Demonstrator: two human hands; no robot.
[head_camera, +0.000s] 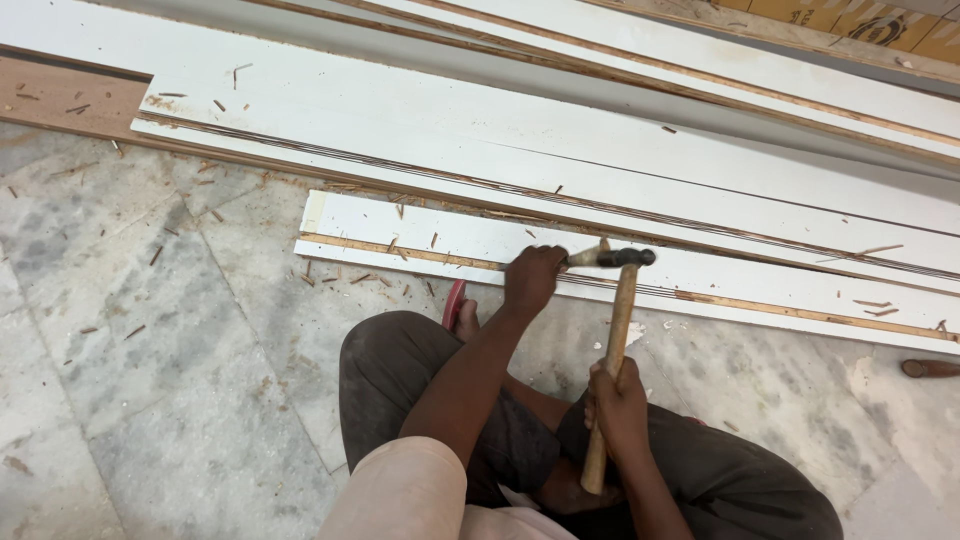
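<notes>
Item: white laminated strip (640, 265), lying flat on the marble floor (150, 330), its near long edge showing a bare wood-coloured band. Left hand (532, 280): closed at that near edge, fingertips apparently pinching something small against the strip; what is pinched is too small to tell. Right hand (618, 405): wrapped tight round the lower end of a wooden-handled hammer (615, 330), whose dark metal head hangs level with the strip's near edge, just right of the left hand. Beyond the strip, on its far side: several longer white boards (560, 140) lying parallel, some with raw brown edges. To the strip's left and front: scattered wood chips (330, 278) on the floor. On the strip's near side: the person's folded knees in dark trousers. Progress, as a judgement: the work sits about a third of the way along the strip from its left end; the stretch to the right looks undone, though no nail heads can be made out.
</notes>
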